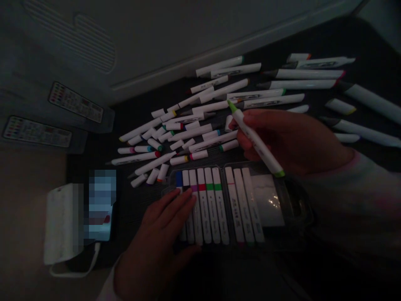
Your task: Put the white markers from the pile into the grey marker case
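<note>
My right hand (278,138) is closed around a marker (255,140) with a bright green tip pointing up and left and a green end at the lower right. A white cap (229,123) shows by the fingers of that hand; whether they grip it I cannot tell. My left hand (166,225) rests with fingers stretched out over the left markers of a clear plastic case (291,196). In the case, several capped markers (208,209) lie side by side on the left, and three more markers (242,205) lie right of the divider.
Many loose white markers (216,142) and caps (153,176) are scattered behind the case. At the left lies a lit phone (102,205) with a white cable (75,274). Two labelled clear cases (77,102) stand at the upper left. A pale wall (175,37) borders the back.
</note>
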